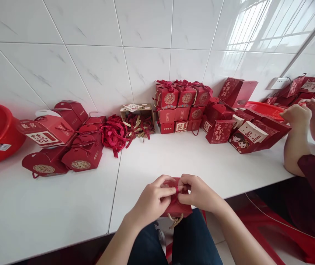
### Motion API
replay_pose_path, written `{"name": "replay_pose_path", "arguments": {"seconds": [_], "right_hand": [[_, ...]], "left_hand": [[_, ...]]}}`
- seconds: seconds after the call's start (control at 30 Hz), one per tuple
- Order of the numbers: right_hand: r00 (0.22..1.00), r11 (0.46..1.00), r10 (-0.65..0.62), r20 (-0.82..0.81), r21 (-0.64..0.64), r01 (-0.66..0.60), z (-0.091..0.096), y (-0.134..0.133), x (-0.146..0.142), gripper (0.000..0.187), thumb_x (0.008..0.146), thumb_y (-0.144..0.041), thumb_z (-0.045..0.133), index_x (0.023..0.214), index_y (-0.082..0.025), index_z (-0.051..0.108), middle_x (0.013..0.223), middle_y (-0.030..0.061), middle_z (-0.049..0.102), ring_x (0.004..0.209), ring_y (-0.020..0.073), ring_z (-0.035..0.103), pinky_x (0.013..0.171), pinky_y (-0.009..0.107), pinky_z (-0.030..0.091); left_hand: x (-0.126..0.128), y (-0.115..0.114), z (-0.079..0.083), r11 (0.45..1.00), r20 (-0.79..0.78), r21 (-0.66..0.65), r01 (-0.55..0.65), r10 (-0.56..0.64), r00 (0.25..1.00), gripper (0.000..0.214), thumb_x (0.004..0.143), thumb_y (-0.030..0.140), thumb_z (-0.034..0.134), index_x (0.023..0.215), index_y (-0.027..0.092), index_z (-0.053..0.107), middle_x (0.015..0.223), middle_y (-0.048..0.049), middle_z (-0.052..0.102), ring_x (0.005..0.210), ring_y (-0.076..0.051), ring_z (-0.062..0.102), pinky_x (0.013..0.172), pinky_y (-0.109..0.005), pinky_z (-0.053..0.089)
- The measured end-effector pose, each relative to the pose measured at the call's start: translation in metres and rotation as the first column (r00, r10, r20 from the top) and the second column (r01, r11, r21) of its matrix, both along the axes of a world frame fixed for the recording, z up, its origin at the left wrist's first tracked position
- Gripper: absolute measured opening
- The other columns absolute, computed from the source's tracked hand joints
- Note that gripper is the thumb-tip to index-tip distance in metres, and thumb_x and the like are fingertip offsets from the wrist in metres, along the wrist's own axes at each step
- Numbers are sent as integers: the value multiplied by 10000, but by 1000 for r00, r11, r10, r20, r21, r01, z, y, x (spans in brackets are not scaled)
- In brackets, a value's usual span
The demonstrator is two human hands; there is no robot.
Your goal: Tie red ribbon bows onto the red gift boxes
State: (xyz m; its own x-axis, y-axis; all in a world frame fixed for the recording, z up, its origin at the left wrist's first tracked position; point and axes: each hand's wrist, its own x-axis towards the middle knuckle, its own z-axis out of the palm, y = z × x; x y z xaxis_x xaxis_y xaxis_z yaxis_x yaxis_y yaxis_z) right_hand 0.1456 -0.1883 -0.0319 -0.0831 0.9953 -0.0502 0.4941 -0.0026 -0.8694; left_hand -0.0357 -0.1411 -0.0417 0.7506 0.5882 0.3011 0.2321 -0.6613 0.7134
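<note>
left hand [151, 200] pinching red ribbon [177, 189] | right hand [198, 195] pinching same ribbon atop small red gift box [177, 210] | risk: at near table [63, 206] edge, slack pinch may drop box

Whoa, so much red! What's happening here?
A person is at a white table. Their left hand and right hand hold a small red box at the near edge, pinching something red at its top. More red boxes are stacked against the tiled wall, with a pile of red ribbons to their left. Another person's hands are at the right end.
</note>
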Motion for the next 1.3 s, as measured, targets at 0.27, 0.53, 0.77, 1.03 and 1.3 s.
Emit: {"name": "replay_pose_path", "arguments": {"seconds": [0.27,0.53,0.77,1.03,1.3], "right_hand": [[987,989,148,64,10,-149,7,9,8,113,626,-123,544,595,-190,458,689,-40,488,601,98,411,538,222,328],[983,985,130,128,98,-143,8,6,10,140,664,-94,518,593,-193,449,721,-27,505,637,112,454,574,231,360],[976,989,8,219,140,-39,6,-10,21,157,713,-123,538,624,-203,437,811,-10,521,649,117,475,609,257,400],[960,933,-221,172,323,157,-8,-10,5,136,766,-156,529,643,-205,496,1158,107,525,1143,282,475,861,434,465],[919,943,-91,384,329,-44,0,-26,5,200,649,-42,546,601,-208,446,1275,74,525,1262,331,372,960,547,380]], "left_hand": [[1,19,8,980,45,-181,85,-79,996,275,855,105,532,920,250,756,1045,-56,637,965,-166,620,873,-281,515],[-1,11,9,990,43,-123,-74,80,996,214,880,140,483,850,203,685,1021,-62,606,884,-156,614,734,-248,511],[-32,6,13,965,-127,62,-255,261,957,152,889,221,471,875,212,622,1122,-85,576,957,-207,600,824,-340,503],[-21,9,10,967,-35,-246,-65,58,998,218,913,315,482,741,210,566,1330,-74,536,1293,-234,413,1051,-410,389],[-21,30,-3,859,-162,424,-288,385,909,326,890,366,531,621,201,614,1317,-41,584,1290,-372,324,985,-582,229]]}}
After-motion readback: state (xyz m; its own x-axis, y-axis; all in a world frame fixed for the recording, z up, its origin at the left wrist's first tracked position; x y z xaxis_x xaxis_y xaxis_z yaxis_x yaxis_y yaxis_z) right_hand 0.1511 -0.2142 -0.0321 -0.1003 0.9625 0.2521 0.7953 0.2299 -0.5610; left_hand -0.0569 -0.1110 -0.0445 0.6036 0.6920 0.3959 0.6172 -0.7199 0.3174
